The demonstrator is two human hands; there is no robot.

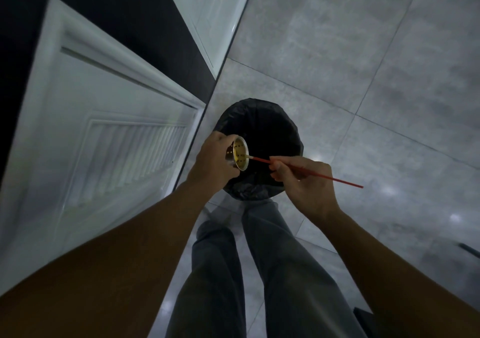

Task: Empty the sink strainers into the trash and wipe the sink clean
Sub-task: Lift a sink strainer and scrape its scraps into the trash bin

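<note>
My left hand (214,159) grips a small metal sink strainer (239,154), a perforated cup tipped on its side with its open mouth facing right, over the left rim of the trash bin (283,135). The bin is round, lined with a black bag, and stands on the floor just in front of my feet. My right hand (301,181) pinches a thin red stick (337,179). The stick's pale tip reaches into the strainer's mouth. The strainer's inside looks yellowish with several holes; its contents are too dim to make out.
A white panelled door (104,142) stands open at the left, close to the bin. A second white door or frame (207,12) is behind it. Grey tiled floor (363,64) spreads right and ahead. My legs in grey trousers (259,272) are below. A dark object (363,319) sits at the bottom right.
</note>
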